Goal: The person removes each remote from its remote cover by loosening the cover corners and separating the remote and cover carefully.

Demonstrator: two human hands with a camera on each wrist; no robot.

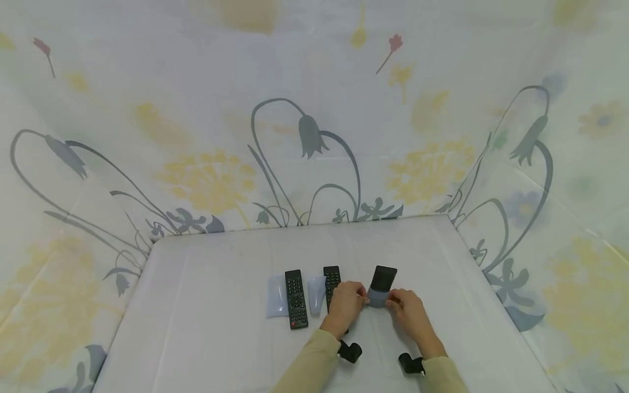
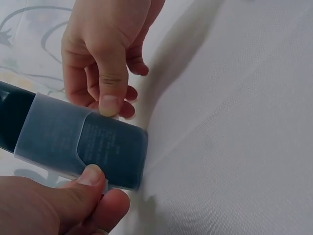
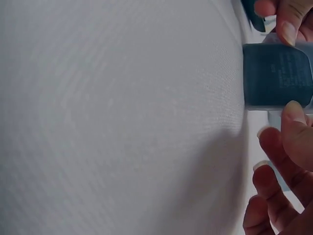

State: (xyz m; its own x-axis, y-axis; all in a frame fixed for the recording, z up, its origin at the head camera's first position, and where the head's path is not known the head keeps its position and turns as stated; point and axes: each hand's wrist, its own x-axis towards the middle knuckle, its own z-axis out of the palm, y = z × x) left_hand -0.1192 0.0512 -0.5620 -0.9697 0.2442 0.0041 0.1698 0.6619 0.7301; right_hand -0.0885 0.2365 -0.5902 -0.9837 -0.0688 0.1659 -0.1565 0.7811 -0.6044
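Observation:
A dark remote control [image 1: 384,277] stands tilted up, its lower end at the tabletop, in a translucent sleeve [image 1: 377,298]. Faint print shows through the sleeve in both wrist views. My left hand [image 1: 346,305] pinches one side edge of the sleeved end between thumb and finger. On the opposite edge, my right hand [image 1: 410,314] pinches with its thumb and fingertips; its other fingers are loosely bent below in the right wrist view. A second black remote [image 1: 331,277] lies partly hidden under my left hand and wrist.
Left of my hands, another black remote [image 1: 296,299] lies between two pale translucent sleeves, a wider sleeve [image 1: 277,296] and a narrower sleeve [image 1: 316,295]. All rest on the white-covered table [image 1: 211,327]. Flower-patterned cloth [image 1: 314,180] rises behind and at both sides.

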